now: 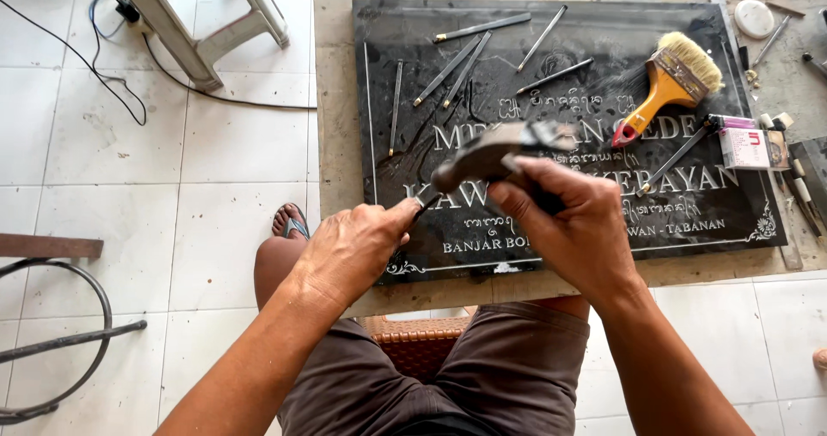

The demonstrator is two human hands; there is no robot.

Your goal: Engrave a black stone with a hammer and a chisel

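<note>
Seated at a low work table [338,100], knees under its near edge. Black stone slab [551,65] lying flat on it, carved with pale lettering and a thin border line.

Left hand [353,251] closed around a slim chisel [419,207], only the tip end showing past the fingers, set against the slab's lower left lettering. Long axis of the chisel running up and to the right, toward the hammer.

Right hand [568,221] wrapped fully round the handle of a hammer [491,153], head raised above the slab and blurred. Hammer head just above and to the right of the chisel's end, apart from it, not touching. Right hand higher and farther over the slab; left hand nearer the slab's front edge.

Elsewhere on the slab: several spare chisels [448,70] fanned across the upper left, a yellow-handled brush [668,87] at upper right. Small box [743,147] at the right edge. White tiled floor [224,195] to the left.
</note>
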